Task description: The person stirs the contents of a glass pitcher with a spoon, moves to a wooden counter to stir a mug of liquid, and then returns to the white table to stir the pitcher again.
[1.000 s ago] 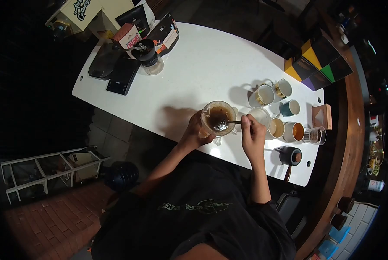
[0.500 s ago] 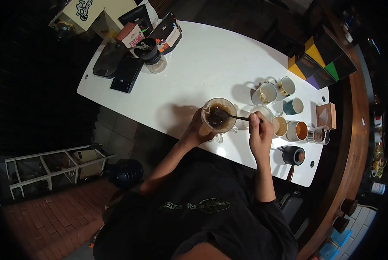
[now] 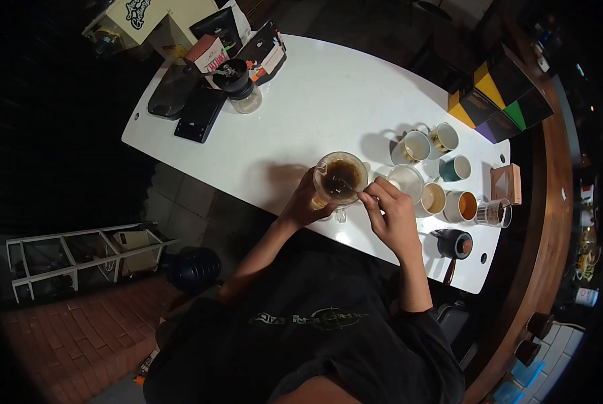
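My left hand point(image 3: 304, 202) is wrapped round the left side of a clear glass dripper point(image 3: 320, 167), which holds a filter with dark brown liquid and grounds point(image 3: 340, 178). Above the dripper's right rim, my right hand point(image 3: 390, 214) pinches the handle of a spoon point(image 3: 355, 191); its tip is down in the dark liquid. Part of a glass vessel with a handle point(image 3: 341, 215) shows beneath the dripper. Just right of the dripper stands a clear round container point(image 3: 407, 179), near my right fingers.
Several cups, one a teal mug point(image 3: 456, 168), stand on the white table's point(image 3: 301, 87) right side. A dark pot point(image 3: 455, 244) is near the front right edge. A grinder point(image 3: 246, 99), black scale point(image 3: 199, 116) and boxes stand at back left; patterned boxes point(image 3: 497, 97) at back right.
My right hand has moved left, closer to the dripper's rim, with its fingers now lower along the spoon. My left hand has stayed round the dripper.
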The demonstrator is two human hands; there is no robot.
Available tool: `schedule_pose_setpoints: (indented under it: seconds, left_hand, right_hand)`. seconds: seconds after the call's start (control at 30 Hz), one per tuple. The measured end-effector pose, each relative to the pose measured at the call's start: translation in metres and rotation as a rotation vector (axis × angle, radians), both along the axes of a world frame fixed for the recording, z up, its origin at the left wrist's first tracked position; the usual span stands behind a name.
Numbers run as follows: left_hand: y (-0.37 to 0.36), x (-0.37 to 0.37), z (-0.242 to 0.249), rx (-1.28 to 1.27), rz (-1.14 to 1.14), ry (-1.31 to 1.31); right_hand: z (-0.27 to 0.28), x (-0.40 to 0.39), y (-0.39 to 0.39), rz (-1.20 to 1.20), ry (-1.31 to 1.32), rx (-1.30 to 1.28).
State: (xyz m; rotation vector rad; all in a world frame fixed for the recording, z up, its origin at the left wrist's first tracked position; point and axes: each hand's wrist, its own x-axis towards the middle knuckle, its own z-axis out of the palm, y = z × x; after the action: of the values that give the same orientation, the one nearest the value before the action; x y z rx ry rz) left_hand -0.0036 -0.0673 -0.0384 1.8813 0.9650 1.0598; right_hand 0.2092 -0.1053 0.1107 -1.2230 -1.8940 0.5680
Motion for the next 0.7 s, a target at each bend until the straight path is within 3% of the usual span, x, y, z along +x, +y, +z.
schedule_pose_setpoints:
  seconds: [0.17, 0.3, 0.5, 0.7]
  left_hand:
    - [-0.001, 0.001, 0.005, -0.026, 0.014, -0.006]
    - [0.001, -0.001, -0.002, 0.029, -0.009, 0.070]
    - [-0.001, 0.003, 0.008, -0.049, -0.004, -0.063]
    - [0.001, -0.001, -0.002, 0.014, -0.010, 0.053]
  right_hand:
    - [0.001, -0.002, 0.004, -0.041, -0.153, 0.079]
    - [0.009, 0.003, 0.003, -0.068, -0.089, 0.097]
    - [0.021, 0.005, 0.004, -0.102, -0.152, 0.161]
    - [-0.002, 0.001, 0.005, -0.135, -0.092, 0.039]
